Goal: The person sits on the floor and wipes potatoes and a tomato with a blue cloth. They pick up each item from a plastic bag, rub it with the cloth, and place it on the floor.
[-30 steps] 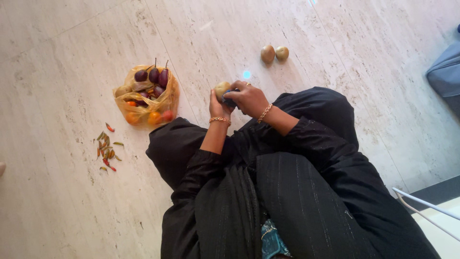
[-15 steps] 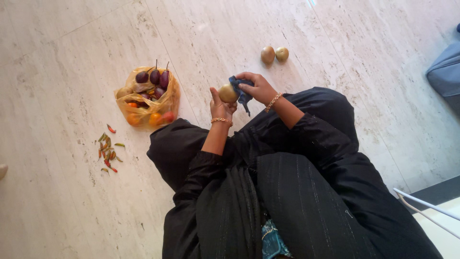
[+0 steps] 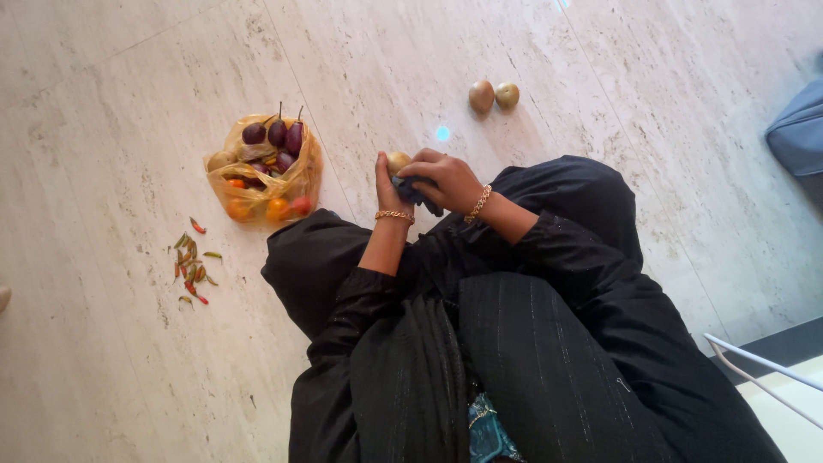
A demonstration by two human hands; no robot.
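Note:
I sit on a pale stone floor in black clothes. My left hand (image 3: 387,189) holds a round tan potato (image 3: 398,161) up in front of me. My right hand (image 3: 443,178) presses a dark blue cloth (image 3: 415,190) against the potato's right side, covering most of it. Both wrists wear gold bracelets. Two more tan potatoes (image 3: 493,95) lie side by side on the floor beyond my hands.
A yellow plastic bag (image 3: 261,171) with purple eggplants, tomatoes and other vegetables sits to the left. A small heap of red and green chillies (image 3: 192,267) lies below it. A grey object (image 3: 797,129) is at the right edge; a white bar (image 3: 759,369) at lower right.
My right hand lifted the cloth away from the potato half a second ago, then came back over it and now covers it again.

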